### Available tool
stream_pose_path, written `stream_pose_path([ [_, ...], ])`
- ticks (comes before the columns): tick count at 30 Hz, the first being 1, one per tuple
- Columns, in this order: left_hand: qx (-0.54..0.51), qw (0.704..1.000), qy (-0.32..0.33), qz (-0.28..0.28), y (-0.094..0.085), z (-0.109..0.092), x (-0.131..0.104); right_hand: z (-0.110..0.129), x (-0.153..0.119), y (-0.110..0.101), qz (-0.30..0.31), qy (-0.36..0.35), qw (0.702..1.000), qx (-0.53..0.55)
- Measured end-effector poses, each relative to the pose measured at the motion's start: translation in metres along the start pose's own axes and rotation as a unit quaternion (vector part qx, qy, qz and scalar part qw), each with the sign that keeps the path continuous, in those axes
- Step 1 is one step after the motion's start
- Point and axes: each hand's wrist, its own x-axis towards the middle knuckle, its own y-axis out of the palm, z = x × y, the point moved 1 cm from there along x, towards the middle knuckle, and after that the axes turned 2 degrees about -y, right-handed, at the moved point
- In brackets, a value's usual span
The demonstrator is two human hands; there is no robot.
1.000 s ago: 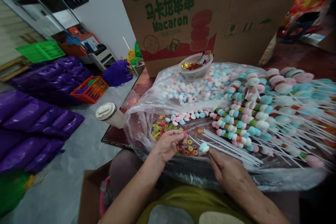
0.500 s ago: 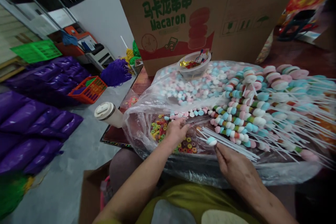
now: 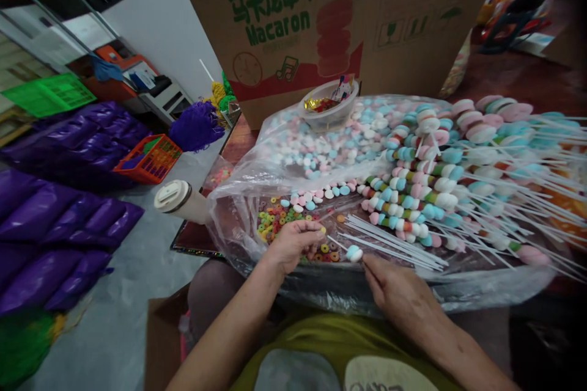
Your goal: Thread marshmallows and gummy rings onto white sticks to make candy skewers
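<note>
My left hand (image 3: 293, 245) pinches a small yellow ring-shaped cereal piece (image 3: 323, 231) between thumb and fingertips. Beneath and around that hand lie loose coloured cereal rings (image 3: 275, 220). In my closed right hand (image 3: 397, 284) is a thin white stick (image 3: 338, 244), its bare tip pointing left toward the ring, apart from it. A blue-and-white marshmallow (image 3: 354, 253) sits on this stick just beyond my right fingertips. Spare white sticks (image 3: 394, 244) lie behind the right hand. Loose pink, blue and white marshmallows (image 3: 316, 198) form a row farther back.
Filled marshmallow skewers (image 3: 413, 201) are piled at right, bare ends outward. Clear plastic sheeting (image 3: 238, 201) surrounds the work area. A plastic bowl (image 3: 328, 116) with wrapped items stands before a large carton (image 3: 293, 43). At the table's left edge is a lidded cup (image 3: 178, 200).
My left hand has risen from the cereal rings with a yellow one in its fingers. The right hand has shifted left with the marshmallow stick, off the spare sticks. The camera view has shifted slightly.
</note>
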Motion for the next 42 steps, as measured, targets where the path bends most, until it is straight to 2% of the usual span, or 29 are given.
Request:
stream_pose_path([
  [4, -0.109, 0.991, -0.059, 0.039, 0.001, 0.002, -0.005, 0.006, 0.003, 0.000, 0.018, -0.006, 1.000, -0.002],
  [9, -0.151, 0.985, -0.066, 0.055, 0.007, 0.001, -0.009, 0.007, 0.004, 0.002, -0.028, -0.033, 0.999, 0.024],
  [12, -0.078, 0.990, -0.069, 0.094, 0.014, 0.001, -0.011, 0.006, 0.006, 0.002, -0.028, -0.047, 0.998, 0.042],
  [13, -0.033, 0.995, -0.051, 0.084, 0.014, 0.001, -0.011, 0.004, 0.007, 0.002, -0.029, -0.049, 0.997, 0.051],
  [15, 0.112, 0.993, 0.030, 0.010, 0.012, -0.001, -0.010, -0.002, 0.008, 0.002, -0.039, -0.038, 0.996, 0.068],
  [16, 0.214, 0.973, 0.078, -0.035, 0.010, -0.002, -0.010, -0.006, 0.007, 0.003, -0.040, -0.028, 0.996, 0.074],
  [18, 0.429, 0.887, 0.145, -0.091, 0.008, -0.003, -0.011, -0.012, 0.005, 0.005, -0.021, -0.011, 0.997, 0.070],
  [20, 0.579, 0.794, 0.167, -0.088, 0.008, 0.000, -0.012, -0.014, 0.000, 0.008, 0.017, 0.001, 0.999, 0.047],
  [21, 0.613, 0.766, 0.173, -0.084, 0.009, 0.001, -0.013, -0.013, -0.002, 0.009, 0.037, 0.006, 0.999, 0.032],
  [22, 0.625, 0.755, 0.178, -0.083, 0.010, 0.003, -0.013, -0.012, -0.004, 0.009, 0.054, 0.011, 0.998, 0.018],
  [24, 0.602, 0.773, 0.181, -0.090, 0.011, 0.005, -0.011, -0.008, -0.007, 0.009, 0.079, 0.022, 0.997, -0.005],
  [29, 0.399, 0.896, 0.121, -0.155, 0.009, 0.012, -0.004, 0.002, -0.004, 0.005, 0.088, 0.027, 0.996, -0.022],
  [31, 0.327, 0.924, 0.120, -0.158, 0.011, 0.014, -0.002, 0.006, -0.001, 0.005, 0.084, 0.025, 0.996, -0.018],
  [33, 0.297, 0.931, 0.127, -0.170, 0.013, 0.015, -0.002, 0.010, 0.001, 0.005, 0.077, 0.029, 0.996, -0.017],
  [38, 0.277, 0.920, 0.147, -0.233, 0.012, 0.019, -0.003, 0.014, 0.004, 0.005, 0.062, 0.035, 0.997, -0.038],
  [42, 0.252, 0.925, 0.154, -0.238, 0.009, 0.018, -0.003, 0.018, 0.008, 0.004, 0.062, 0.030, 0.997, -0.042],
])
